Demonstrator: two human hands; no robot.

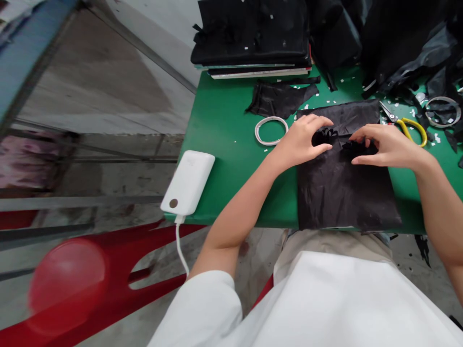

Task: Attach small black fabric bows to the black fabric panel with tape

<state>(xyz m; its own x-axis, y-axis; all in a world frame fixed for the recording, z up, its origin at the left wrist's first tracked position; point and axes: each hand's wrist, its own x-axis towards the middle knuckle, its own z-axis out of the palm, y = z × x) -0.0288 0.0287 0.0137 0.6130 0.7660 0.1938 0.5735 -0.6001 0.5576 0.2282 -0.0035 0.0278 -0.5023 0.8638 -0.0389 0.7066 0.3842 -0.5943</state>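
Observation:
A black fabric piece (347,193) lies flat over the near edge of the green table. My left hand (302,140) is over its left side, thumb and fingers apart around dark ruffled folds (325,135). Opposite it, my right hand (388,147) is over the right side, its thumb well apart from the forefinger and the other fingers partly curled. Neither hand visibly grips anything; whether fingertips touch the dark material is hard to make out. Yellow-handled scissors (412,130) lie just beyond my right hand. A white tape roll (271,131) is next to my left hand.
A white power bank (188,183) with a cable lies at the green table's (231,168) left edge. Black folded fabric (249,33) is stacked at the back. Black scraps (278,99), another tape ring (443,112) and white bits are scattered about. A red chair (119,270) stands left.

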